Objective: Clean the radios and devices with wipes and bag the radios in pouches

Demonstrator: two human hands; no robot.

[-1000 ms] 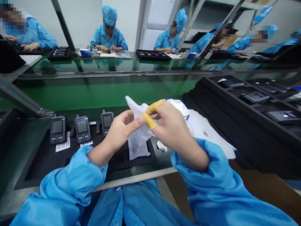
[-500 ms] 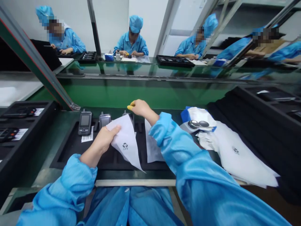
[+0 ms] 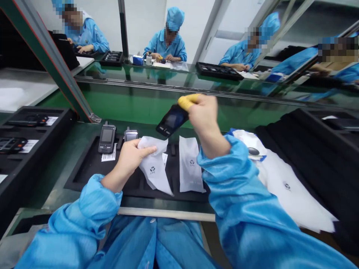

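Note:
My right hand [image 3: 203,116], with yellow finger cots, is raised over the black tray [image 3: 84,170] and grips a small black handheld device [image 3: 171,120], tilted with its screen facing me. My left hand [image 3: 131,157] pinches the top of a white plastic bag [image 3: 153,169] printed with a recycling mark. A second white bag [image 3: 191,169] lies flat on the tray beside it. Two more handheld devices [image 3: 107,138] [image 3: 131,134] stand upright at the tray's far edge, left of my hands.
A stack of white bags [image 3: 286,190] lies to the right, beside black trays [image 3: 322,149]. Another black tray with devices [image 3: 19,138] sits at the left. A green conveyor belt [image 3: 140,102] runs across behind. People in blue coats work on the far side.
My right hand reached to the tray's far edge, took one handheld device and lifted it. My left hand kept hold of the white bag. A second bag now lies flat on the tray.

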